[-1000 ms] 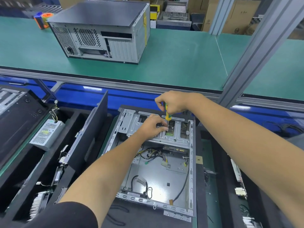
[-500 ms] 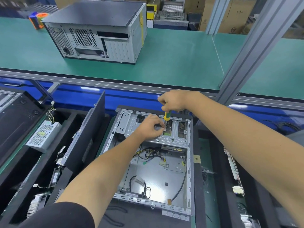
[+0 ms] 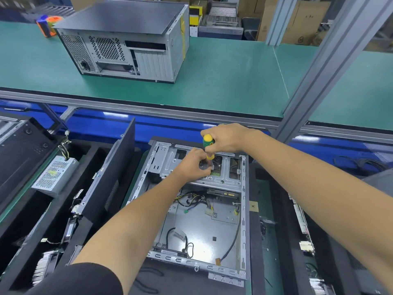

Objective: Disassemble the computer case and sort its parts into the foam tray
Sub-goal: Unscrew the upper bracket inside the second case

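Down in front of the person, an open computer case (image 3: 191, 220) is lying on its side with its interior facing up, sitting in a black foam tray (image 3: 254, 209) that is spreading out to both sides. The right hand (image 3: 226, 138) is gripping a screwdriver (image 3: 208, 145) with a yellow and green handle, fingers curled round it, and is holding it nearly upright over the metal drive bracket (image 3: 212, 173) at the far end of the case. The left hand (image 3: 194, 163) is resting on that bracket just below the screwdriver, its fingers bent round the shaft near the tip; whether it is pinching a screw I cannot tell. Loose cables (image 3: 191, 201) are lying inside the case below the bracket, and another cable (image 3: 232, 241) is running along the right wall.

To the left, a dark side panel (image 3: 110, 177) is standing tilted in a slot of the tray, and a grey power supply (image 3: 54, 175) is sitting in a compartment further left. Circuit boards (image 3: 302, 226) are standing on edge in a slot at the right. Beyond, on the green worktop (image 3: 223, 77), a second, closed computer case (image 3: 127, 39) is resting well apart from the hands.
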Demonstrator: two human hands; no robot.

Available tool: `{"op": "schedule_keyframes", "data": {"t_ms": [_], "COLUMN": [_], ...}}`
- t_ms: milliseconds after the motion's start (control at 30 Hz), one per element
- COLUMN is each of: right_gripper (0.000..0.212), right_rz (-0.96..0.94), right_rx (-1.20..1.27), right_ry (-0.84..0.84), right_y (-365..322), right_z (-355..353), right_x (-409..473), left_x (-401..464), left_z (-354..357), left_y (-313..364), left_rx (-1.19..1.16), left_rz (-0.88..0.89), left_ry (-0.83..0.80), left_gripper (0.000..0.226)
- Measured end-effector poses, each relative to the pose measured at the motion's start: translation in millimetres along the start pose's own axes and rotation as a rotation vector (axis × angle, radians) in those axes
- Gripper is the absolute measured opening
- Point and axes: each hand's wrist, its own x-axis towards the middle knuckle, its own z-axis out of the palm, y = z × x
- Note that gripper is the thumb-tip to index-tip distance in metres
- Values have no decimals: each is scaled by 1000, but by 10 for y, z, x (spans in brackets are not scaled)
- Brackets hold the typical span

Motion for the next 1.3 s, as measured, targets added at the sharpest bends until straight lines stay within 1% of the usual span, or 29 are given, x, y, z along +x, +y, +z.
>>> {"op": "schedule_keyframes", "data": {"t_ms": [33, 167, 300, 433, 500, 533, 600, 633, 700, 733, 800, 867, 933, 967, 1000, 1033, 1100, 1167, 1233, 1267, 1300], "right_gripper": [26, 26, 27, 6, 20, 22, 12, 10, 22, 25, 20, 4, 16, 18, 14, 9, 21, 21, 7, 7, 15], "right_rz": [-2, 11, 24, 66, 41, 33, 39, 58, 90, 109, 106, 56, 18, 17, 31, 53, 100, 76, 31, 11, 0], "right_rx": [-55, 12, -11, 148, 126, 86, 19, -40, -163, -164, -125, -86, -28, -2, -6, -57, -224, -268, -203, -158, -114], "right_ry": [26, 57, 61, -57, -138, -182, -227, -194, -51, -8, -36, -102, -126, -123, -105, -78, -11, -4, -43, -57, -62], "right_y": [-3, 4, -20, -66, -102, -130, -167, -175, -161, -131, -111, -107, -118, -120, -122, -130, -111, -89, -84, -86, -90], "right_z": [20, 27, -17, -146, -220, -241, -207, -174, -122, -111, -158, -226, -240, -224, -205, -192, -193, -202, -210, -203, -195], "right_x": [4, 5, -8, -6, -4, -5, -3, 1, 3, 6, 2, -7, -22, -28, -31, -30, -8, 9, 13, 13, 5], "left_x": [2, 0, 1, -4, -2, -1, 8, 12, 20, 22, 22, 23, 21, 25, 29, 28, 23, 22, 19, 17, 13], "left_z": [-4, -8, -9, -6, 1, 5, 8, 7, 11, 17, 13, 20, 31, 39, 46, 47, 43, 46, 57, 60, 60], "left_y": [3, 12, 21, 19, 20, 20, 20, 22, 19, 24, 31, 24, 20, 14, 6, 7, 22, 25, 28, 30, 32], "left_rx": [5, 24, 33, 17, 31, 40, 55, 64, 79, 81, 96, 114, 128, 136, 141, 142, 144, 150, 156, 155, 150], "left_rz": [1, 7, 19, 15, 13, 10, 5, 0, 4, 7, 2, 8, 28, 37, 40, 37, 33, 33, 33, 37, 41], "left_ry": [-8, -15, -10, -1, -4, -9, -25, -34, -43, -42, -44, -42, -36, -30, -25, -22, -20, -18, -12, -4, 1], "left_gripper": [13, 12, 11, 12, 13, 14, 15, 15, 15, 16, 16, 17, 17, 16, 16, 16, 15, 15, 15, 16, 16]}}
